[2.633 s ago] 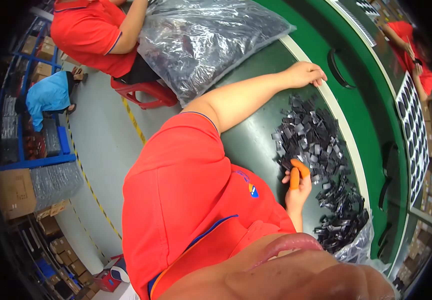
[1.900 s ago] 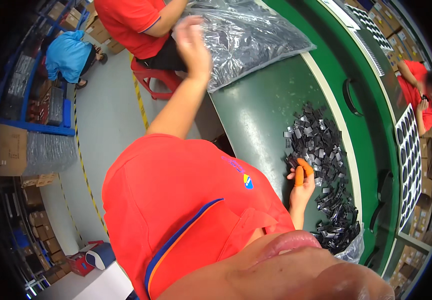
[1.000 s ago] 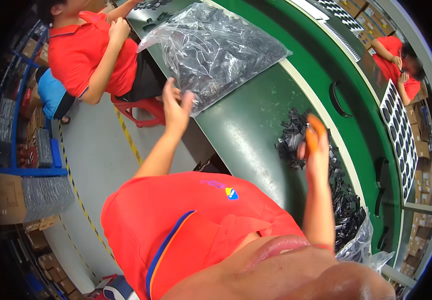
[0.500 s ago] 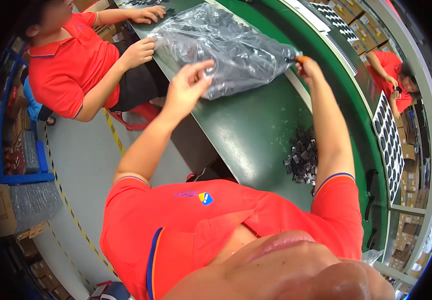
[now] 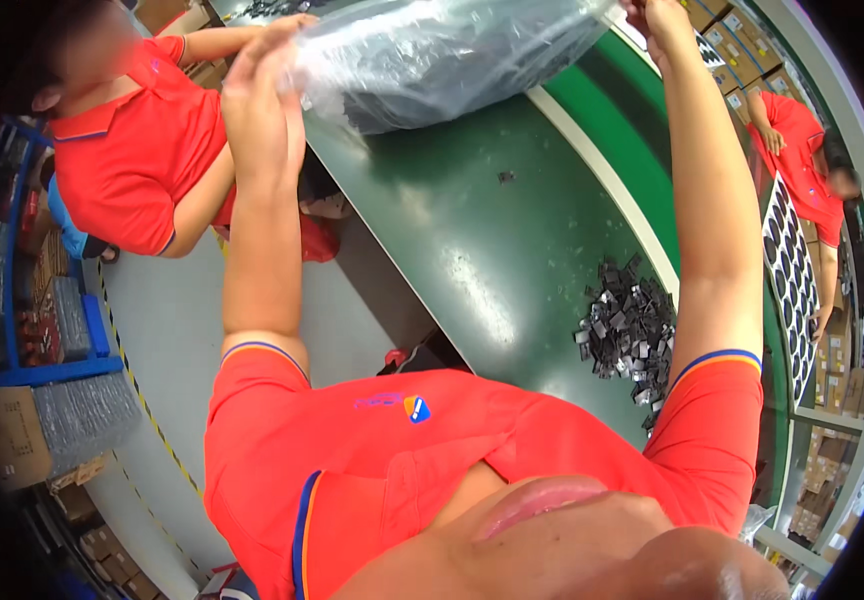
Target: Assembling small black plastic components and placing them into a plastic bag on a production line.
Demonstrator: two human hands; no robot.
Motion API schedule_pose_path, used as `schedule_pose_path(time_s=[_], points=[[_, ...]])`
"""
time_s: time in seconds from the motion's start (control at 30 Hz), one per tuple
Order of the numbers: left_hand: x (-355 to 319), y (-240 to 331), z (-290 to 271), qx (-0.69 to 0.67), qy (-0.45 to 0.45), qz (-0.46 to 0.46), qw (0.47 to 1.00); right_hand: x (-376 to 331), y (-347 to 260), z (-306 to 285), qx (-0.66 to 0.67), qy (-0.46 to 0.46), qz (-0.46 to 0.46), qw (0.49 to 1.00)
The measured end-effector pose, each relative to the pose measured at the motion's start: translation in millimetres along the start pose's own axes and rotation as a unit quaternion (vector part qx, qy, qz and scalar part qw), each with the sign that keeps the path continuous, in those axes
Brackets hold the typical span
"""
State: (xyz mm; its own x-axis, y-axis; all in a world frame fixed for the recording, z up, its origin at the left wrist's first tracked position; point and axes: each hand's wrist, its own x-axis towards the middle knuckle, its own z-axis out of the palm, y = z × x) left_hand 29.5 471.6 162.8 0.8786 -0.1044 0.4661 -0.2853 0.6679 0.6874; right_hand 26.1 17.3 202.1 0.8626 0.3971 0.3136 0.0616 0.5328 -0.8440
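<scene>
Head view: both arms reach out over the green table (image 5: pixel 472 250), and between them they grip a large clear plastic bag (image 5: pixel 442 50) full of small dark parts. The left hand (image 5: pixel 262 90) is closed on the bag's left end, fingers bunched around the crumpled film, just past the table's near-left edge. The right hand (image 5: pixel 657 15) pinches the bag's right end near the table's far side, close to the cream strip (image 5: pixel 602 180) running along the green rail; it sits at the top rim of the picture, so how its fingers lie cannot be made out beyond the grip. The bag hangs stretched between the two hands, its underside touching or just above the tabletop; which of the two I cannot tell.

A pile of small black parts (image 5: pixel 627 330) lies on the table beside the right upper arm, near the cream strip. One stray dark piece (image 5: pixel 505 177) lies alone mid-table. At the left, a seated person in a red shirt (image 5: pixel 142 150) leans toward the table's far-left corner. Another person in red (image 5: pixel 802 150) stands beyond the rail beside a tray of dark round pieces (image 5: pixel 792 270).
</scene>
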Motion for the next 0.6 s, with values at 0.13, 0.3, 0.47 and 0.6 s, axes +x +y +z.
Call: schedule_pose_path(time_s=[0.13,0.3,0.47,0.6], points=[[19.6,6.8,-6.9,0.022,-0.016,0.096,0.995,33.4,1.1,47.1,-0.465,0.446,-0.183,0.743],[-16.8,-24.6,-17.6,0.156,-0.02,0.141,0.977,26.1,2.9,83.2,-0.478,0.435,-0.057,0.761],[-130.9,-80.6,-34.3,0.265,0.03,0.356,0.895,19.0,19.4,102.1,-0.465,0.346,-0.045,0.813],[-175.7,-109.6,5.4,0.33,-0.405,0.26,0.812,8.4,27.0,107.0,-0.476,0.385,-0.062,0.788]])
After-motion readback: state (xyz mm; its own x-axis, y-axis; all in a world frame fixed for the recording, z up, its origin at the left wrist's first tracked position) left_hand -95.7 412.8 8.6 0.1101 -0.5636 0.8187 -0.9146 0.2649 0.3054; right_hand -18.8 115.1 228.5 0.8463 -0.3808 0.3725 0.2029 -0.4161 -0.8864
